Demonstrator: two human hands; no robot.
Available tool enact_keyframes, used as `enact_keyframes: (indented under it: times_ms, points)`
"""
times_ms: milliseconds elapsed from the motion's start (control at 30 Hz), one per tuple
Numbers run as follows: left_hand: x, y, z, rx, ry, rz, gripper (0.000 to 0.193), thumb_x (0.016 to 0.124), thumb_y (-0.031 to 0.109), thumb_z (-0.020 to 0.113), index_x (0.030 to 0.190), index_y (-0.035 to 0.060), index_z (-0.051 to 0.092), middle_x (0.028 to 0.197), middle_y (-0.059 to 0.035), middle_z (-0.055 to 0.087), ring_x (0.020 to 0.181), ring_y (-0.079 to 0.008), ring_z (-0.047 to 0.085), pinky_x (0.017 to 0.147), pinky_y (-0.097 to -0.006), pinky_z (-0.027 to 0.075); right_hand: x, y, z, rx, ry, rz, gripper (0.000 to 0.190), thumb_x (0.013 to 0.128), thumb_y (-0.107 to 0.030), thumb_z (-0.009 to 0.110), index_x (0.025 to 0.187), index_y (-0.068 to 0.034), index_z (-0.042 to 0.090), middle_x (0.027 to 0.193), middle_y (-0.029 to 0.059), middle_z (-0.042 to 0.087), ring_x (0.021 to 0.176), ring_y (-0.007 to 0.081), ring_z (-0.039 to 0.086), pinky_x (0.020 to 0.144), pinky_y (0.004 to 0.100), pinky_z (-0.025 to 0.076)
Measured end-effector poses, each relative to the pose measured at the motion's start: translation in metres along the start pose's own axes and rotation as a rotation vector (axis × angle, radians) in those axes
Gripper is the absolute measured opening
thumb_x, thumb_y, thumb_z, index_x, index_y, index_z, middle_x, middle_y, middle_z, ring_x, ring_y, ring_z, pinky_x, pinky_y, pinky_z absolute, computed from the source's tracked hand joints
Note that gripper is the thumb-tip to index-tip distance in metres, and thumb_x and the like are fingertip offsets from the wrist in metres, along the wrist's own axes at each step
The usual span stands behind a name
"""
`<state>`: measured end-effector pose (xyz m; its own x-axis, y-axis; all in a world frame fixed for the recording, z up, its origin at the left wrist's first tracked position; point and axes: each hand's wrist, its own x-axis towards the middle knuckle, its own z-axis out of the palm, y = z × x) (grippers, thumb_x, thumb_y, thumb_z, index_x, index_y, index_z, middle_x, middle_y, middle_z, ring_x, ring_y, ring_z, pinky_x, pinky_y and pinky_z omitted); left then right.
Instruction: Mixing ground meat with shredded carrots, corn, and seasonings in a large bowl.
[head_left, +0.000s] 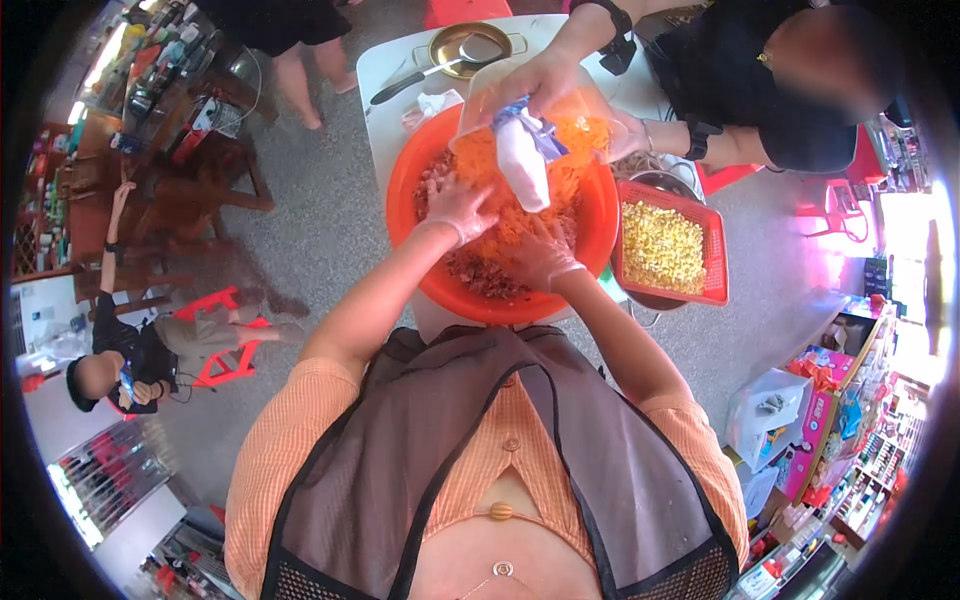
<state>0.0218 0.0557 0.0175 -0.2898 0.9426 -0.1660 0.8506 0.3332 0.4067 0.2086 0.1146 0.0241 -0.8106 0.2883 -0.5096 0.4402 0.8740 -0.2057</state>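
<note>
A large orange-red plastic basin (405, 262) stands before me, holding shredded orange food (480, 180) over dark chopped food (484, 279). My left hand (459, 210), in a clear thin glove, lies at the basin's left side on the shreds, fingers spread. On the right, my right hand (544, 255), gloved the same way, has its fingers down in the mix; whether it grips any cannot be told. Above the basin a co-worker's hands tilt a clear plastic bowl (476, 97) with orange shreds in it. A white and purple bag (523, 165) is at the co-worker's hand, above the mix.
Right of the basin, a red plastic basket (718, 255) of chopped yellow pieces rests on a metal bowl. Behind it on the white table (375, 75) are a two-handled pan (442, 49), a ladle (409, 85) and crumpled tissue (439, 105). The co-worker leans in from the far right.
</note>
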Motion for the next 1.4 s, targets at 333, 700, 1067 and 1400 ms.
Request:
enact_keyframes:
  times_ms: [333,700,1067,1400]
  points:
    - [-0.013,-0.047,0.036,-0.194,0.083,0.270,0.032,0.077,0.033,0.067,0.103,0.0154,0.069,0.124,-0.0109,0.055,0.121,-0.0327,0.045,0.104,-0.0431,0.036,-0.021,0.036,0.011,0.410,0.097,0.075,0.039,0.084,-0.030,0.056,0.122,-0.024,0.059,0.142,0.0153,0.040,0.130,0.0374,0.035,0.106,0.0519,0.028]
    - [-0.019,-0.036,0.025,-0.408,0.157,-0.021,0.027,0.073,0.028,0.071,0.081,0.0025,0.067,0.097,-0.0191,0.061,0.094,-0.0353,0.058,0.086,-0.0439,0.045,0.004,0.066,0.058,1.074,0.563,0.314,0.026,0.085,-0.010,0.057,0.109,-0.005,0.066,0.104,0.0060,0.065,0.098,0.0149,0.058,0.084,0.0295,0.046]
    - [0.003,-0.003,-0.005,-0.240,0.521,0.264,0.017,0.072,0.018,0.072,0.078,0.0050,0.062,0.076,-0.0123,0.062,0.072,-0.0329,0.059,0.066,-0.0444,0.046,0.079,0.074,0.007,0.442,0.416,0.296,0.053,0.083,-0.043,0.055,0.125,-0.011,0.055,0.124,0.0219,0.054,0.114,0.0359,0.052,0.096,0.0432,0.042]
    - [-0.041,-0.017,0.005,0.045,0.123,0.255,0.032,0.077,0.021,0.061,0.107,0.0110,0.063,0.120,-0.0156,0.052,0.114,-0.0375,0.047,0.096,-0.0500,0.039,-0.017,0.013,0.009,0.161,0.059,0.134,0.053,0.081,-0.047,0.056,0.131,-0.028,0.051,0.151,0.0077,0.021,0.141,0.0388,0.005,0.107,0.0646,0.016]
